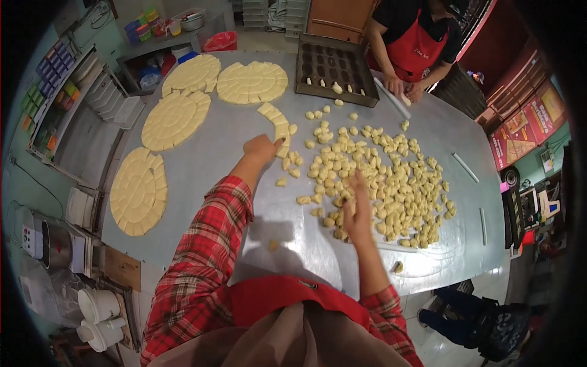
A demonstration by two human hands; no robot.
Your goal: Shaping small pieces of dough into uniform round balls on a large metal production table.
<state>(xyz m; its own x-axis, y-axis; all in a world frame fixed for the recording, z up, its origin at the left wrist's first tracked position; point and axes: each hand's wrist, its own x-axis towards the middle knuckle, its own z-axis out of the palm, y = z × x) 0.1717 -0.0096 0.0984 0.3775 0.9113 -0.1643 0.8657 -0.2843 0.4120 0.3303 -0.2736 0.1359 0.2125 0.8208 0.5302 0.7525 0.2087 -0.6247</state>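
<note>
My left hand [262, 148] reaches to a curved strip of cut dough [278, 122] on the metal table, its fingers closed at the strip's lower part on a piece of dough. Several loose dough chunks [292, 162] lie just right of that hand. My right hand [358, 211] is held edge-on with fingers stretched out, at the left side of a wide spread of small dough balls [391, 183]; I make out nothing held in it. Large flat dough rounds [252, 82], scored into pieces, lie at the far left; another dough round [139, 192] is nearer.
A dark baking tray [335, 64] with oval hollows stands at the far edge, a few dough pieces in it. Across the table [214, 131], a person in a red apron [419, 52] handles dough beside a pale rod [392, 98]. Thin rods [466, 167] lie at the right.
</note>
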